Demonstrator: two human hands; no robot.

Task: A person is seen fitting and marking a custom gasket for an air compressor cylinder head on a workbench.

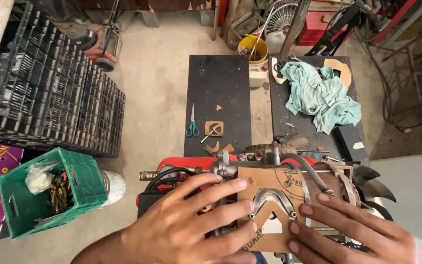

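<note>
My left hand [191, 220] lies flat with fingers spread on a brown cardboard piece [264, 188] that rests on a small red engine [191, 164]. An arched metal bracket [272, 200] with two screws sits on the cardboard, over a cut-out hole. My right hand [352, 230] presses the cardboard's right edge with its fingertips. Black hoses [308, 171] curve over the engine's top.
On the black mat [218, 93] lie green-handled scissors [192, 128] and cardboard scraps [214, 128]. A teal rag [321, 93] covers the second mat. A green crate [45, 193] of tools and stacked black crates [50, 83] stand at left. A yellow bucket [253, 49] stands behind.
</note>
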